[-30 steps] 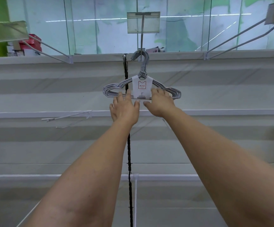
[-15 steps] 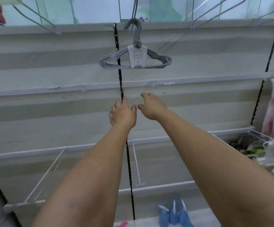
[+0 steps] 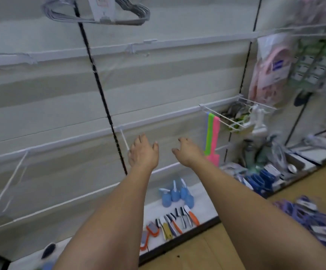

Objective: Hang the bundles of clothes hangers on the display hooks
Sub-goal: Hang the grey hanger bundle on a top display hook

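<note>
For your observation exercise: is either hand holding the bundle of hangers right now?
No. Both the left hand and right hand are empty, well below the hanger bundle hanging at the top.

Two hands (image 3: 143,152), one hanger bundle (image 3: 97,13), three blue spray bottles (image 3: 175,194).

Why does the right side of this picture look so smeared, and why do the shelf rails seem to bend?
Head view: the purple hanger bundles on the floor and the pink packets at right are streaked by motion blur; the wide-angle lens bows the shelf rails; lighting is soft and even, without glare; the hung hanger bundle is cut off by the top edge; both the left hand and right hand are fairly sharp.
</note>
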Demonstrator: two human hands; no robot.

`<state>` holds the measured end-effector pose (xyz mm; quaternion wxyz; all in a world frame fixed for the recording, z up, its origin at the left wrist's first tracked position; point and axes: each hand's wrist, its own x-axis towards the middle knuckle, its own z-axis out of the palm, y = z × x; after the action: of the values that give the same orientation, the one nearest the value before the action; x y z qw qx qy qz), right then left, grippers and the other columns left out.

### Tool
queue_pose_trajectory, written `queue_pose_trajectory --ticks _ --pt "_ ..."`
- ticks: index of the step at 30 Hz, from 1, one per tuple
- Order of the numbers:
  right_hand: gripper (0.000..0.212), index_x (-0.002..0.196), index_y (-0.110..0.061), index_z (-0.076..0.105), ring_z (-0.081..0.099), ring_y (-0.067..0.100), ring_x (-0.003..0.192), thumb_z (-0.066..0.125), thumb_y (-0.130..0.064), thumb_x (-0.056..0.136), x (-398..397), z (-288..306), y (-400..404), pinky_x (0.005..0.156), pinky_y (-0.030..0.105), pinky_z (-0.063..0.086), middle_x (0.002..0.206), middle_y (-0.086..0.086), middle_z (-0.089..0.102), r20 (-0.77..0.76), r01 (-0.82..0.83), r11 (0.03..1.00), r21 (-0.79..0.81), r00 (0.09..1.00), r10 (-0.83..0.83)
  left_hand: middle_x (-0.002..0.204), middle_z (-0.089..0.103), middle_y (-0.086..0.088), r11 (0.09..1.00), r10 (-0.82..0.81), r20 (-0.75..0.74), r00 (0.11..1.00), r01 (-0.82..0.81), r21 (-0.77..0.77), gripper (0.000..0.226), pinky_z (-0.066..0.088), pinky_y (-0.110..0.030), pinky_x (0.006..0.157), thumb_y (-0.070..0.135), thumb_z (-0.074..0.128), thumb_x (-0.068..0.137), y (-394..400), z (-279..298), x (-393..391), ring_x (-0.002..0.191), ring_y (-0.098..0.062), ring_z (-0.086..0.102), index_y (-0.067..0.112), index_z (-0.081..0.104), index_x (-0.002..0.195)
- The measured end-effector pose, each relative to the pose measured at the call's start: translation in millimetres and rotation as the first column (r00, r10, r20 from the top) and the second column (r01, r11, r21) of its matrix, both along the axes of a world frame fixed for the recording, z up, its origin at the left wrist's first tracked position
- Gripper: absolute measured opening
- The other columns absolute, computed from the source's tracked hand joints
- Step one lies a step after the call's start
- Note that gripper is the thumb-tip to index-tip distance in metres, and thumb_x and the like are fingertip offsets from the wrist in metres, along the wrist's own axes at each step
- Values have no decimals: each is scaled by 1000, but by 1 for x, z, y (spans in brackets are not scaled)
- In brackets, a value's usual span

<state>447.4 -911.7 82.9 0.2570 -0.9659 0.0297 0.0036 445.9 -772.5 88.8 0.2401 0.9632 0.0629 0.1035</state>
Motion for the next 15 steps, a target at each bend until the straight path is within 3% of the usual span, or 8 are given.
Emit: queue_pose_trajectory --ticks 8,15 --pt "50 140 -5 36 40 36 129 43 -32 99 -59 -65 -113 103 42 36 143 18 39 -126 235 972 -13 964 -234 151 31 -12 970 -239 -130 962 244 18 56 28 -42 109 38 39 98 -108 -68 -19 135 -32 33 12 27 146" --pt "51 140 -12 36 43 33 126 42 -40 98 -118 -103 -234 100 43 41 141 13 39 -232 443 896 -41 868 -440 146 37 -15 892 -433 -243 868 451 20 55 32 -43 106 38 39 99 -235 -111 -50 131 -34 38 12 28 146"
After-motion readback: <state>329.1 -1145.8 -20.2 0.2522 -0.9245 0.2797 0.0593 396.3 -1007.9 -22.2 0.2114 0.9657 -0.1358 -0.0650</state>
